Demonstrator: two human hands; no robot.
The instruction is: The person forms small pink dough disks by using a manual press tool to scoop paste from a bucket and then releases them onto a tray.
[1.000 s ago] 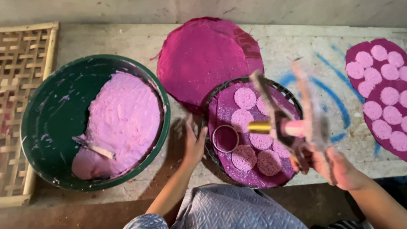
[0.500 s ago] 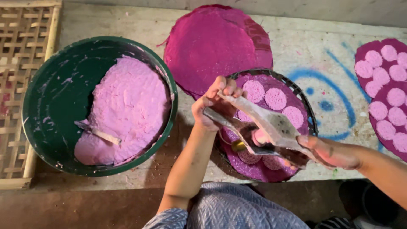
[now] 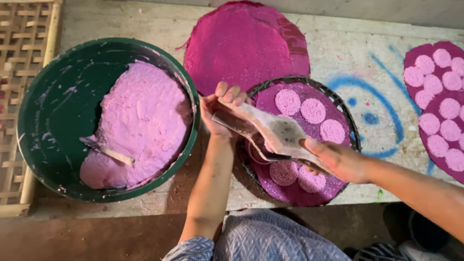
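Beneath both hands, the round tray (image 3: 345, 108) holds five pink discs (image 3: 313, 110), part still bare. Left hand (image 3: 217, 108) and right hand (image 3: 333, 159) each grip the flat scraper (image 3: 275, 133).

Flat metal scraper-like tool (image 3: 278, 135), pale and dusted with pink residue, held level and slanting from upper left to lower right above the round tray (image 3: 350, 128). Left hand (image 3: 217, 108) pinches its far end, fingers curled over the top edge; right hand (image 3: 333, 159) grips the near end from the right. A darker second blade or underside shows just beneath the pale face. Tray below is dark-rimmed, lined with a magenta sheet, carrying several pale pink round cakes (image 3: 313, 110), three along its upper part, others partly hidden under the tool.
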